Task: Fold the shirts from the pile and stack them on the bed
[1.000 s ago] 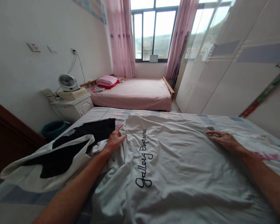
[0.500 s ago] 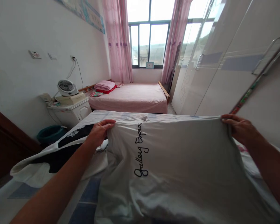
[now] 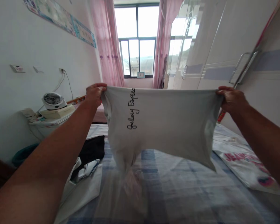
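A pale grey T-shirt [image 3: 172, 118] with black handwritten-style lettering hangs stretched in the air between my two hands. My left hand [image 3: 95, 93] pinches its upper left corner. At the upper right corner, my right hand [image 3: 232, 98] is closed on the cloth. The top edge is taut and nearly level; the lower part swings loose and is smeared by motion. Below it lies a bed with a blue and white checked sheet [image 3: 177, 186]. Beneath my left forearm rests a black and white garment [image 3: 93, 149], partly hidden by the arm.
On the bed's right side lies a white garment with pink lettering [image 3: 238, 158]. A small fan [image 3: 53, 100] stands on a cabinet at the left, with a teal bin [image 3: 25, 154] below. Glossy wardrobe doors [image 3: 214, 40] line the right. A curtained window [image 3: 137, 40] is at the back.
Both hands have risen with the T-shirt, lifting its lower part off the bed and away from me. The view has tilted, and the white garment at right shows more.
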{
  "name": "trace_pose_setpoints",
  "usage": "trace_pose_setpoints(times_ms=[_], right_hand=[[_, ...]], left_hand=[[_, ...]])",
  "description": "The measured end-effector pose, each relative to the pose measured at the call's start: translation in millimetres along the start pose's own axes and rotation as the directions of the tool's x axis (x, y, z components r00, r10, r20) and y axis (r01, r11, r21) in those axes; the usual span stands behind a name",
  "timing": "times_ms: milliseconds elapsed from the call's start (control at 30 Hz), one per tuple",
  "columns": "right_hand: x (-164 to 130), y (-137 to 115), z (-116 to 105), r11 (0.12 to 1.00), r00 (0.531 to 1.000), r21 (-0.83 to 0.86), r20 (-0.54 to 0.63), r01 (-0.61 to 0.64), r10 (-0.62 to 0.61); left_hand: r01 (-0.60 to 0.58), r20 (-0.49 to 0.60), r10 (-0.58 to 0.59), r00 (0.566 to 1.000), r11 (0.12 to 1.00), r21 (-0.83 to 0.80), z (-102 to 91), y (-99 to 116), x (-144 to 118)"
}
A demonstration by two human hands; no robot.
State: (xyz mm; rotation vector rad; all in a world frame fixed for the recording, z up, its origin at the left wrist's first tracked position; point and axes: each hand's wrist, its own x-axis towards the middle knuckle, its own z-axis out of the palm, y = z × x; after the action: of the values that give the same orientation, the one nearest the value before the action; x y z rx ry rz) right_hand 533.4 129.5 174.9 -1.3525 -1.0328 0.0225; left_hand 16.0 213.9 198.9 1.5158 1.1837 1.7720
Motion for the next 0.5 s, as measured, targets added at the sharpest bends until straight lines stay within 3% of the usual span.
trace_pose_setpoints(times_ms=[133,233,333,433,500], right_hand=[[42.8,-38.8,-10.1,0.984,0.998,0.178,-0.063,0.008,0.003],[29.0,-47.8,-23.6,0.981,1.000,0.193,-0.005,-0.019,0.020],[-19.0,-26.3,-42.1,0.963,0.993,0.245,0.078,-0.110,0.093],[-87.0,21.8,-71.3,0.940,0.966,0.255,0.176,-0.228,0.187],[-136.5,58.3,-94.7,0.944,0.923,0.077,0.249,-0.321,0.293]], left_hand=[[-0.068,-0.088,0.066,0.994,0.998,-0.018,3.2,59.2,27.8],[-0.101,-0.054,0.097,0.994,0.993,-0.069,-11.6,66.4,13.3],[-0.072,-0.016,0.071,0.997,0.993,-0.096,-35.7,35.9,-29.0],[0.014,0.079,-0.010,0.997,0.999,-0.051,-66.6,-13.8,-97.6],[0.136,0.104,-0.144,0.984,0.988,0.077,-88.3,-45.5,-152.0]])
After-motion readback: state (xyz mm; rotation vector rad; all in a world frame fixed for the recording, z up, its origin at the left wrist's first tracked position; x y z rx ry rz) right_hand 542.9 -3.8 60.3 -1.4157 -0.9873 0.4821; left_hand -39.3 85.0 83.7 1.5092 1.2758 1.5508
